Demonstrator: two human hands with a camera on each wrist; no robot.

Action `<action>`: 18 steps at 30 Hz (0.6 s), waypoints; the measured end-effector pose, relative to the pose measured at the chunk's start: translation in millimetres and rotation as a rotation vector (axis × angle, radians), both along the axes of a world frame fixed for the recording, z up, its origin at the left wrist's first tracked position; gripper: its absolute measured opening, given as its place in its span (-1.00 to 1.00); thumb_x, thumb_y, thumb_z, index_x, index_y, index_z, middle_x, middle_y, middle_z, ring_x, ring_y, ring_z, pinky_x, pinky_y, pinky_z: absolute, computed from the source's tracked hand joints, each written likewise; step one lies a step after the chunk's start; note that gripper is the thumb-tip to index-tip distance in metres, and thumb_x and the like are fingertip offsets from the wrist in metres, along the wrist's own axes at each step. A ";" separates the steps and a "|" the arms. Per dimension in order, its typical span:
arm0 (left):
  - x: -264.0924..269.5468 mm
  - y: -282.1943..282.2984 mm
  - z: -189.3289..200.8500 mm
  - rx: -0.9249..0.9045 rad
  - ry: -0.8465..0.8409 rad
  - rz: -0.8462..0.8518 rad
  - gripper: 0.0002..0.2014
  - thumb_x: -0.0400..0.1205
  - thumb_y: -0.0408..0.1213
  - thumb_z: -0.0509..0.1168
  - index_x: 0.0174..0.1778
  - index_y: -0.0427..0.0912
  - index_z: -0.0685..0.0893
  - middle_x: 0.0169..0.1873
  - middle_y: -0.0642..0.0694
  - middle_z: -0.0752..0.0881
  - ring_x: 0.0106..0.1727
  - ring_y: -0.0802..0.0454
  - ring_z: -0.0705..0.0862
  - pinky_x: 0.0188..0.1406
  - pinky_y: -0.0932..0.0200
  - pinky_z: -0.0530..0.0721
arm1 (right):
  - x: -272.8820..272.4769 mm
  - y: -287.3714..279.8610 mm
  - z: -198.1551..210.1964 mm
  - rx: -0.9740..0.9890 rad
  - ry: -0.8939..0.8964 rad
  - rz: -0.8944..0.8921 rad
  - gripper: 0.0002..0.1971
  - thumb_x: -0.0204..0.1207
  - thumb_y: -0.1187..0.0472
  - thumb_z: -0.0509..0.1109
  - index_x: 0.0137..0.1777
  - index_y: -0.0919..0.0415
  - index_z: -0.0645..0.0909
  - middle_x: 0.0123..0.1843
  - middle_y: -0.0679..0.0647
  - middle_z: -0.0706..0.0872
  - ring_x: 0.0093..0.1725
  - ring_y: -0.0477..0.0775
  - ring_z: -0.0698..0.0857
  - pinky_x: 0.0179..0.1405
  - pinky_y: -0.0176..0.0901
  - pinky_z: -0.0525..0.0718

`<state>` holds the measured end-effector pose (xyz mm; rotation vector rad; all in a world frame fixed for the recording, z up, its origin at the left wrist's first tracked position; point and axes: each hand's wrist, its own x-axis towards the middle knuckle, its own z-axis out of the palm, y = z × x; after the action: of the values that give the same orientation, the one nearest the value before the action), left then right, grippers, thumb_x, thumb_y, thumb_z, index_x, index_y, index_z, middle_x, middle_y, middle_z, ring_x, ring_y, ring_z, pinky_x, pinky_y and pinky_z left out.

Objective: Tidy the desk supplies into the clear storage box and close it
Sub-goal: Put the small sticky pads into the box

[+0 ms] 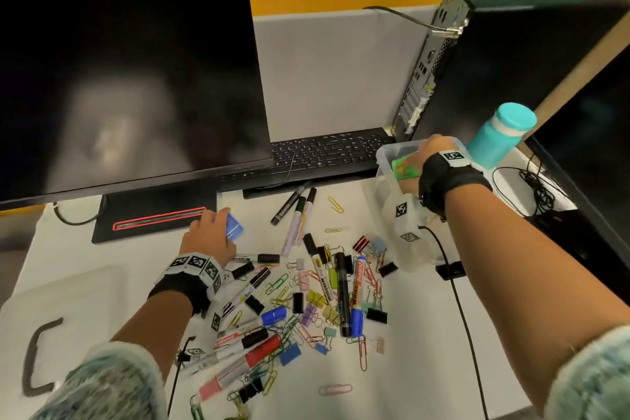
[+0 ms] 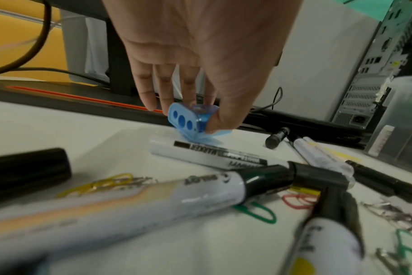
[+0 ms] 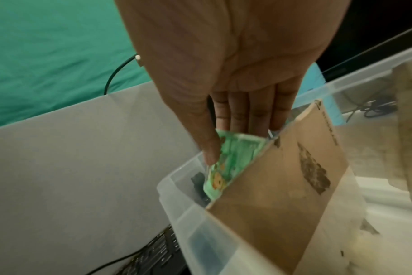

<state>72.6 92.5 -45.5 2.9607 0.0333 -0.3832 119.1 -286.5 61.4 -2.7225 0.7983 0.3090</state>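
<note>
The left hand (image 2: 200,55) has its fingers (image 2: 148,96) and thumb curled around a small blue pencil sharpener (image 2: 188,119), pinching it just above the counter (image 1: 409,368), close to the monitor base (image 1: 143,215) along the far edge. A white marker (image 2: 209,154) lies right beneath the sharpener.

The right hand (image 3: 235,74) reaches down into the clear storage box (image 3: 181,201), its fingers (image 3: 238,115) and thumb gripping a green packet (image 3: 228,160) that sits partly inside the box, pressed against a brown card sheet (image 3: 282,186) standing tilted in it. The box stands open at the counter's far right, just beside a teal bottle (image 1: 501,136) and a keyboard (image 1: 324,150).

Between the two arms, markers (image 1: 344,297), paper clips (image 1: 335,204) and binder clips (image 1: 317,298) lie heaped and scattered across the middle of the counter. A pale lid (image 1: 78,300) with a dark handle rests near the left edge. A computer tower (image 1: 511,51) stands behind the box.
</note>
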 end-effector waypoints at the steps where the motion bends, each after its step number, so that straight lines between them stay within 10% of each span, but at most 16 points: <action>1: -3.1 -0.7 1.5 -0.055 -0.011 0.027 -0.31 0.51 -0.26 0.34 0.57 -0.08 0.23 0.37 -0.18 0.42 0.30 -0.19 0.49 0.26 -0.06 0.57 | 0.3 1.0 0.7 0.049 0.010 -0.003 -0.26 0.19 -0.22 0.49 0.35 0.15 0.51 0.21 0.19 0.64 0.08 0.27 0.64 -0.19 -0.22 0.49; 8: -34.2 -15.7 10.0 -0.233 -0.094 0.012 -0.31 0.55 -0.21 0.34 0.58 -0.03 0.19 0.40 -0.09 0.38 0.30 -0.09 0.53 0.23 0.01 0.62 | 4.3 -0.4 8.0 -0.029 0.143 0.243 -0.45 0.40 -0.20 0.40 0.38 -0.04 0.54 0.30 0.09 0.65 0.22 0.19 0.65 0.21 -0.08 0.58; 18: -41.5 -116.2 59.7 -0.400 -0.175 -0.293 -0.34 0.55 -0.19 0.31 0.57 0.01 0.23 0.34 0.04 0.45 0.27 0.08 0.52 0.17 0.25 0.57 | -2.9 -37.5 19.6 0.224 0.067 0.222 -0.62 0.67 0.19 0.14 0.40 0.34 0.52 0.42 0.28 0.57 0.41 0.26 0.54 0.41 -0.03 0.46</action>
<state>31.1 -23.7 14.2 2.5875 -0.4472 -0.1405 116.2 -324.0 81.0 -2.6002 0.4468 0.5074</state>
